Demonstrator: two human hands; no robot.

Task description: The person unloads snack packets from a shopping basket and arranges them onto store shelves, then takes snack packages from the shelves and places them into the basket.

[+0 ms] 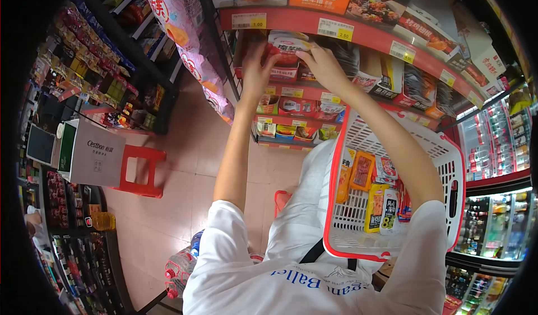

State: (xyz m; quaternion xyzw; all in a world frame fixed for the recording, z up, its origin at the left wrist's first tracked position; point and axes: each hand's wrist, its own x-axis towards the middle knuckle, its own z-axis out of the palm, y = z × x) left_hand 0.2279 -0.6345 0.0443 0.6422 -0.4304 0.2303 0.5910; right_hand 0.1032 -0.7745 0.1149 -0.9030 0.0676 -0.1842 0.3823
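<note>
Both my arms reach forward to a shelf of snack boxes. A red and white snack packet with Chinese print stands in a display box there. At the box's left side is my left hand, thumb apart from fingers that are partly lost in shadow. My right hand has its fingertips bent on the packet's right edge. Against my right side sits a white shopping basket with a red rim. Inside it lie several snack packets, among them an orange one and a yellow one.
A red shelf edge with price tags runs above my hands. Pink snack bags hang at the left. A carton rests beside a red stool on the tiled floor. Lit drink coolers stand at the right.
</note>
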